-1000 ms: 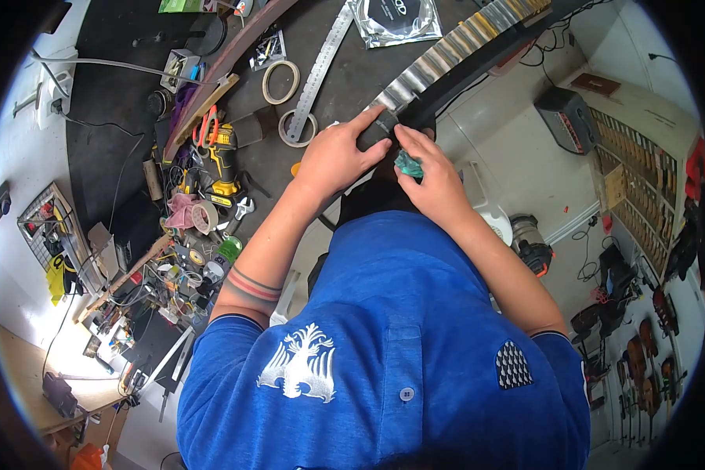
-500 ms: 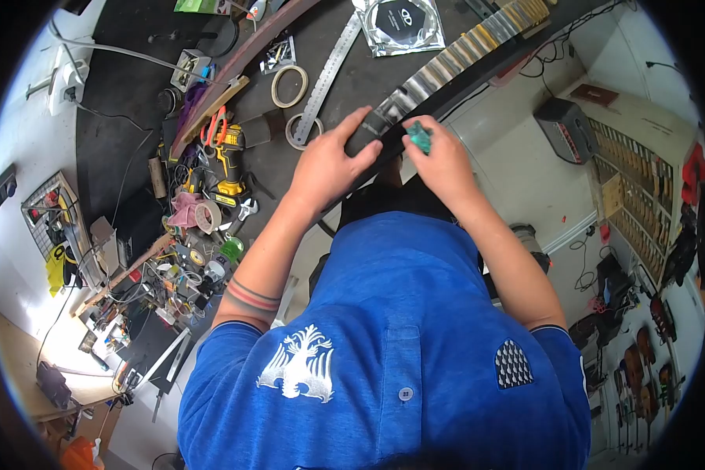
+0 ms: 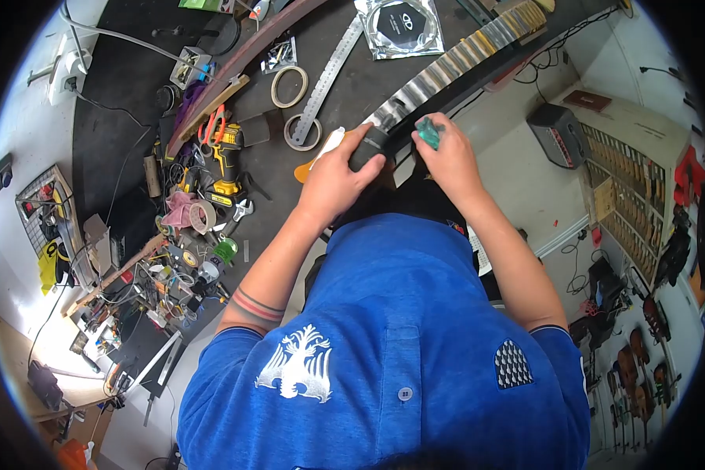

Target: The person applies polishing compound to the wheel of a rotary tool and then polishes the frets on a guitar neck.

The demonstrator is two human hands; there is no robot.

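A long guitar neck point(image 3: 439, 74), its face banded with shiny, silvery cross strips, runs diagonally from the upper right down to my hands. My left hand point(image 3: 333, 182) is wrapped around its dark near end, thumb on the near side and fingers on the far side. My right hand point(image 3: 454, 160) pinches a small crumpled green pad point(image 3: 428, 135) between thumb and fingers, just off the neck's right side. Beside my left fingers lies an orange-and-white item point(image 3: 319, 157), partly hidden by the hand.
On the dark bench point(image 3: 251, 168) are a steel ruler point(image 3: 329, 82), tape rolls point(image 3: 290, 86), a string packet point(image 3: 402, 27) and a yellow drill point(image 3: 227, 160). Loose tools and cables crowd the left side. A black speaker-like box point(image 3: 556, 135) stands on the right.
My right hand with the green pad has moved right, away from the neck. My left hand has shifted slightly down and right. The orange-and-white item has come into view.
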